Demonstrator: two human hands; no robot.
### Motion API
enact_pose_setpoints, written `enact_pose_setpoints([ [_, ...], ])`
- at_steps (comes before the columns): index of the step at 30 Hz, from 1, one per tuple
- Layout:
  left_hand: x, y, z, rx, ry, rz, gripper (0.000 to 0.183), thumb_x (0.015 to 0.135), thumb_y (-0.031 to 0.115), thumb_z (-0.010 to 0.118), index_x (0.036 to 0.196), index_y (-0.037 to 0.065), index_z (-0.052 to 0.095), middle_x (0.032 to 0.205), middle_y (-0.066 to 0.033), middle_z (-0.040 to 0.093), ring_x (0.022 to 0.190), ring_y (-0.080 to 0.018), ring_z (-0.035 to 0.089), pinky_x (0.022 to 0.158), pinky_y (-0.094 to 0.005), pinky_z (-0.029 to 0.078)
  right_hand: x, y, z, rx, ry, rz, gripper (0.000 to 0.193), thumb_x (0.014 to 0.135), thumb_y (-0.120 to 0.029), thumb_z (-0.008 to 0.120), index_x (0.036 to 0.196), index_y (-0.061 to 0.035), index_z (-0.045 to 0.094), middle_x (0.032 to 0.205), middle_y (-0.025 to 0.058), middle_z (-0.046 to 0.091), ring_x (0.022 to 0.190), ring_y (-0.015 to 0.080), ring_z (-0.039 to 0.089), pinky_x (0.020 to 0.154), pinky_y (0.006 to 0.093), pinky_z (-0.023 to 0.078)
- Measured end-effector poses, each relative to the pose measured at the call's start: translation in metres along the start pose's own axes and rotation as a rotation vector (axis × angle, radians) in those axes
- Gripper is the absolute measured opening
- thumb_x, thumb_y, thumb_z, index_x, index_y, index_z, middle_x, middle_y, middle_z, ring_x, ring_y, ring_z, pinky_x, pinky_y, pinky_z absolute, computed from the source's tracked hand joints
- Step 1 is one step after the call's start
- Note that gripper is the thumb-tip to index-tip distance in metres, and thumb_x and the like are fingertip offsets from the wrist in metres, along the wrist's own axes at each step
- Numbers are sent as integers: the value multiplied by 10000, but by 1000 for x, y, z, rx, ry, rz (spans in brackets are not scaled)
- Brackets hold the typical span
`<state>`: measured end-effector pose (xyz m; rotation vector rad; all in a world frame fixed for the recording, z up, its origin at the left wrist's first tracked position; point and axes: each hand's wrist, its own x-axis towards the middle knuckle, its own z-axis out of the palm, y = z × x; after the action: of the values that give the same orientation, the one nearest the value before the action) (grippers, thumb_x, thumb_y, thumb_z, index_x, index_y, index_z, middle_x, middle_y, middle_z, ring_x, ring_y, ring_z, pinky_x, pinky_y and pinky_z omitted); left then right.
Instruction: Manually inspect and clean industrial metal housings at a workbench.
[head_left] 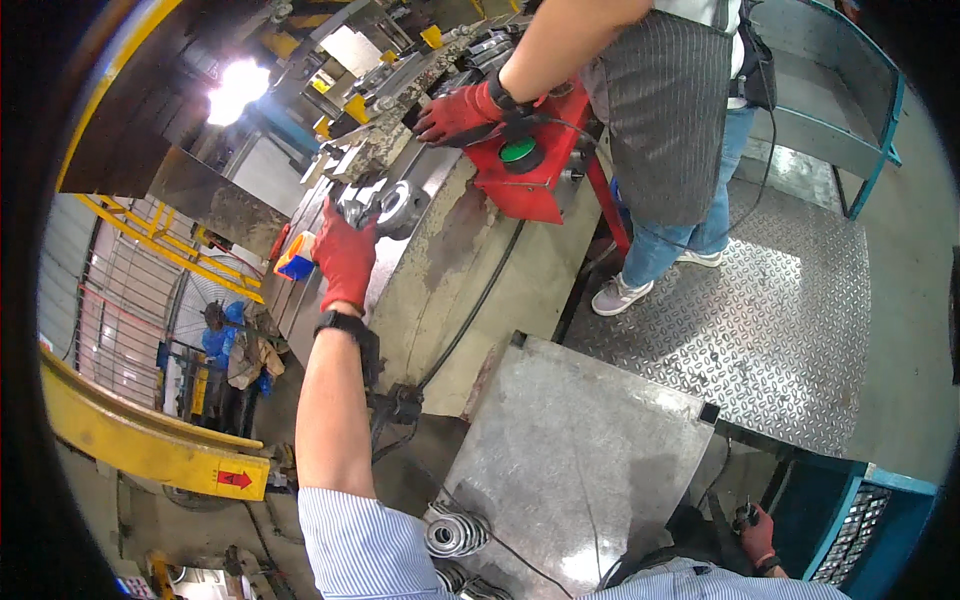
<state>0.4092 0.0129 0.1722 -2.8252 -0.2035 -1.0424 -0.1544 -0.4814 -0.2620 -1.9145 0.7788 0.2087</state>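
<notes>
My left hand [345, 262], in a red glove, reaches out to the press bed at the upper left. Its thumb and forefinger close about the near end of a grey metal part with a ring-shaped end [403, 210]; the ring sticks out to the right of the thumb. An orange, white and blue object [296, 257] lies just left of that wrist. Low at the right, my right hand [760, 537], also red-gloved, is closed around something small and dark that I cannot make out. Several similar ring-ended parts [456, 531] are stacked at the lower edge of the metal table [575, 430].
A co-worker's gloved hand [460, 115] rests by a red control box [520, 180] with a green button [520, 153]. The co-worker stands on a checkered steel platform [760, 330]. A black cable [483, 305] hangs down the machine's side. A blue rack [850, 525] stands lower right.
</notes>
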Motion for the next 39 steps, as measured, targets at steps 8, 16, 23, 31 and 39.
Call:
enact_pose_setpoints([
  [8,23,38,62,221,-55,94,872,712,515,712,1365,68,347,1069,-144,629,1056,-329,564,935,-449,362,-13,-3,-9,20,47,41,247,810,-142,634,1017,-6,631,821,155,675,760,237,663,692,346,498],
  [16,26,48,77,268,-145,160,809,787,502,623,1382,34,337,1088,-183,632,997,-363,605,892,-485,396,-21,3,-11,-84,75,37,196,832,-177,634,942,-15,624,819,119,666,750,191,617,694,338,482],
  [23,-12,57,23,196,-167,185,773,823,411,621,1406,43,271,995,-202,659,911,-359,639,810,-481,455,-15,2,-16,-7,51,19,197,832,-101,609,1005,-9,634,898,118,680,848,193,638,759,326,493],
  [31,-167,36,-89,-576,-24,-2,657,832,310,660,1382,100,369,1034,-193,647,934,-295,631,836,-385,464,5,18,5,-32,-85,-86,210,829,-75,595,1023,-4,636,901,81,682,788,147,629,725,303,501],
  [39,-482,13,-84,-1807,-315,-1199,347,951,307,524,1105,5,597,999,-74,649,902,-173,623,773,-302,512,5,-15,8,-104,-340,-259,230,860,-123,613,1063,-17,627,887,55,673,770,116,610,698,282,493],
])
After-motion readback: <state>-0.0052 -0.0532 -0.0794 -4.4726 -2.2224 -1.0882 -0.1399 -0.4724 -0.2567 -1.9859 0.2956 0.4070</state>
